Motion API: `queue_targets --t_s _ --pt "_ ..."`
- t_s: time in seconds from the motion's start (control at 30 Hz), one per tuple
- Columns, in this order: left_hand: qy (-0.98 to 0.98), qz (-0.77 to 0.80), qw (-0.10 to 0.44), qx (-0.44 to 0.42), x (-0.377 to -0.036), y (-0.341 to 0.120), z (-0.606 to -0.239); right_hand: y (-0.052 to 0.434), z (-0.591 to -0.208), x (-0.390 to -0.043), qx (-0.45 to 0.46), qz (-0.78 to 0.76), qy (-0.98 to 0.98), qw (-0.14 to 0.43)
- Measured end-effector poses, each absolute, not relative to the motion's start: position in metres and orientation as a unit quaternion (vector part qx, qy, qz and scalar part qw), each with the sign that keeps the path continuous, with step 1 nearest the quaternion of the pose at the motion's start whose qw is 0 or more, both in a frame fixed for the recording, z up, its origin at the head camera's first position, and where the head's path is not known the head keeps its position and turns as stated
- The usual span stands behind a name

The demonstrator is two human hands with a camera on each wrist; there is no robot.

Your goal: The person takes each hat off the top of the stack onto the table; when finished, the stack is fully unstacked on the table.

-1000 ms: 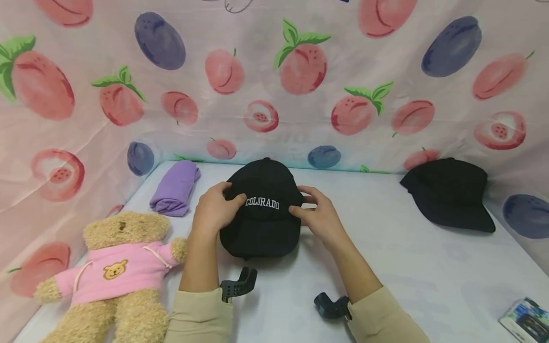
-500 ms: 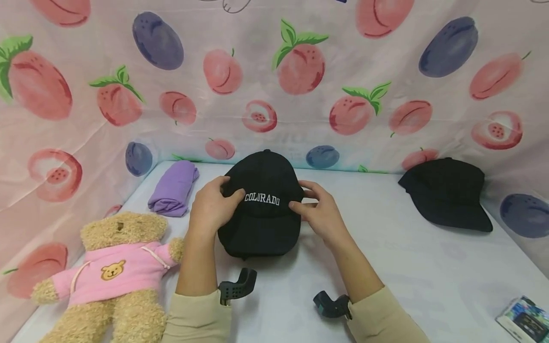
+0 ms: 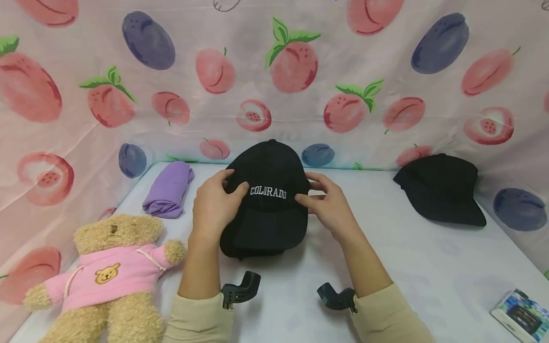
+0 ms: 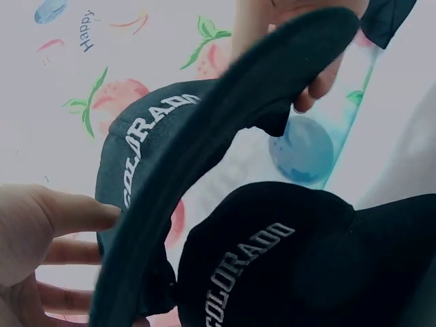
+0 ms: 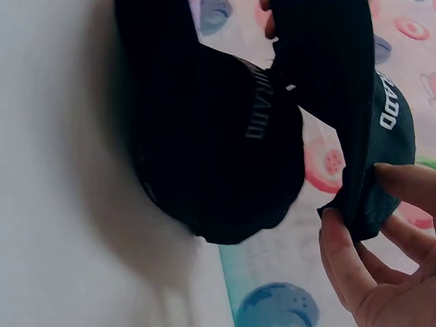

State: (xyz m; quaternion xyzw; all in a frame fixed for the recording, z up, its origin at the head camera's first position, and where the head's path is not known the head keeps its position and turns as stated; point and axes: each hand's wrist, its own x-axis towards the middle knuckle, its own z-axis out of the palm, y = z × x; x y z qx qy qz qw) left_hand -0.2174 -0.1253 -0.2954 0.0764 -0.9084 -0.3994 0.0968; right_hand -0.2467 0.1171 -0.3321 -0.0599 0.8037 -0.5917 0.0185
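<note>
The black COLORADO cap (image 3: 268,190) was lifted just off a second, matching cap (image 3: 257,238) lying near the middle of the white table (image 3: 429,267), my left hand (image 3: 214,207) pinching one side of its crown and my right hand (image 3: 328,207) the other, so the lettering stayed level and faced me. I gripped it at the sides, I judge, to keep the brim free above the cap beneath. A teddy bear (image 3: 107,276) sat at the table's near-left corner, a plain black cap (image 3: 442,190) toward its far-right edge.

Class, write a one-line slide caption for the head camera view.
Both hands, left and right, hold a black Colorado cap above another cap.
</note>
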Motion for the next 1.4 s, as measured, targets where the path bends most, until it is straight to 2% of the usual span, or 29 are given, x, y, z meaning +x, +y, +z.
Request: queue_targets --t_s 1.4 --pt "-0.894 -0.428 0.135 -0.004 -0.220 -0.087 -0.299 0.175 -0.304 -0.243 -0.068 -0.526 0.848 -0.001"
